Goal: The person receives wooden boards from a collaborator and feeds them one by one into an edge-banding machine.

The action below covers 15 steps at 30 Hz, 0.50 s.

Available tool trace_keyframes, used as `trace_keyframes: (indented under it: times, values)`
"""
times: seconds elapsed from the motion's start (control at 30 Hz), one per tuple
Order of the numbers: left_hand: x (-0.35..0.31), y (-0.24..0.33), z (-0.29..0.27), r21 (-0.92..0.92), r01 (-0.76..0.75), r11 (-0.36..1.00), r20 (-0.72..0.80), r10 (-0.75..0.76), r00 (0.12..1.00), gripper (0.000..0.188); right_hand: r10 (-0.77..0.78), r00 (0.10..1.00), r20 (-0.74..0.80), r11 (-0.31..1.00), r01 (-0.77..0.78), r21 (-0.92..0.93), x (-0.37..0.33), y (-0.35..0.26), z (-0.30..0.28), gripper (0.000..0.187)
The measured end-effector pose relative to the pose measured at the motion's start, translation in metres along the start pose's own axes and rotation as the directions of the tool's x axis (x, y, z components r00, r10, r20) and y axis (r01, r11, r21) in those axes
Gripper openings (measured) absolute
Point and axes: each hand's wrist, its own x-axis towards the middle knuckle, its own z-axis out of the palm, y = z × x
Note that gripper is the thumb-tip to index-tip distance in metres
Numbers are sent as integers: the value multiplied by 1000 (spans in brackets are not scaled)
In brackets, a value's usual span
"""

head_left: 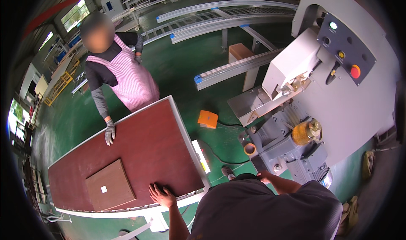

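My left hand (162, 194) lies on the dark red table top (160, 134) near its front edge, fingers spread, holding nothing. To its left a flat brown wooden panel (111, 186) with a small white label rests on the same surface. My right hand (265, 177) is by my waist, close to the grey motor housing of the machine; its fingers are partly hidden, so I cannot make out whether they hold anything.
Across the table stands a person in a pink checked apron (131, 77), one gloved hand (110, 132) on the table edge. An orange foot pedal (207, 119) with a cable sits on the green floor. The machine's control panel (347, 49) and roller rails (237, 68) are beyond.
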Motion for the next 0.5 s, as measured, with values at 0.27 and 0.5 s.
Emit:
trace_keyframes:
  times: [0.27,0.5]
  values:
    - [-2,-13,11,35,-31,999,-44,33,999,51,102,987,127,992,-91,-91,-11,0,8,44]
    - [0,-11,9,32,-33,999,-13,33,999,51,163,984,73,984,-167,56,-23,-3,10,48]
